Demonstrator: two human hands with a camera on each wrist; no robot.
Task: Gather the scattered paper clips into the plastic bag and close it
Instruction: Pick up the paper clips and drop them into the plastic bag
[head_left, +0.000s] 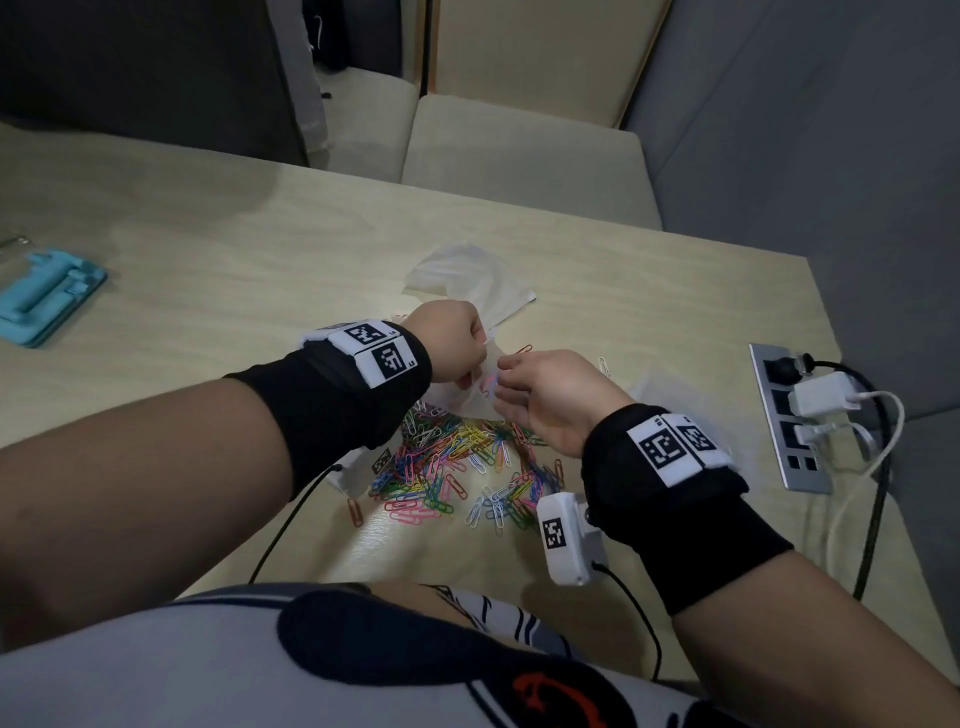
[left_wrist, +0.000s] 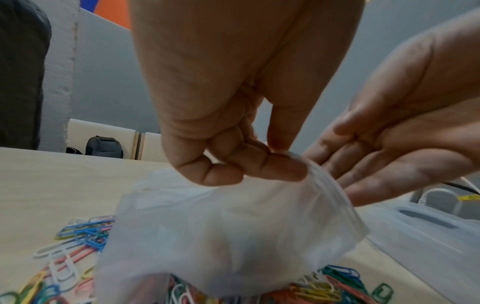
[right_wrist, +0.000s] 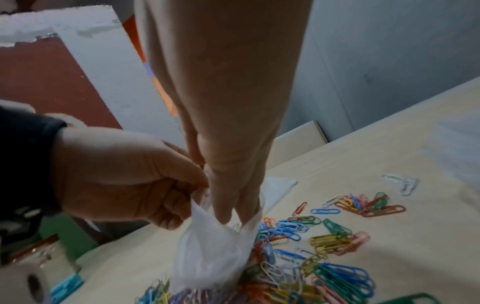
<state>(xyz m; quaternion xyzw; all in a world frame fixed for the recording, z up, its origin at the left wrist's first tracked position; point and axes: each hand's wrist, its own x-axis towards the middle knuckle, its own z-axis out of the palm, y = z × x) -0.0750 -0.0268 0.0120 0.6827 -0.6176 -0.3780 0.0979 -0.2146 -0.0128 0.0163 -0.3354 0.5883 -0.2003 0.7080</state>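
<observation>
A small clear plastic bag (head_left: 480, 382) hangs upright over a pile of coloured paper clips (head_left: 452, 467) on the table. My left hand (head_left: 475, 358) pinches the bag's rim between thumb and curled fingers, as the left wrist view shows at the bag (left_wrist: 233, 226). My right hand (head_left: 506, 382) reaches in from the right. Its straight fingertips (right_wrist: 226, 214) dip into the bag's mouth in the right wrist view. The bag (right_wrist: 215, 257) stands with its bottom among the paper clips (right_wrist: 337, 236). I cannot see what lies inside it.
More crumpled clear plastic (head_left: 467, 280) lies behind the hands. A clear plastic lid (head_left: 670, 384) sits to the right, beside a power strip (head_left: 789, 415) with plugs and cables. A blue holder (head_left: 47, 291) rests at the far left. Stray clips (right_wrist: 402, 183) lie apart.
</observation>
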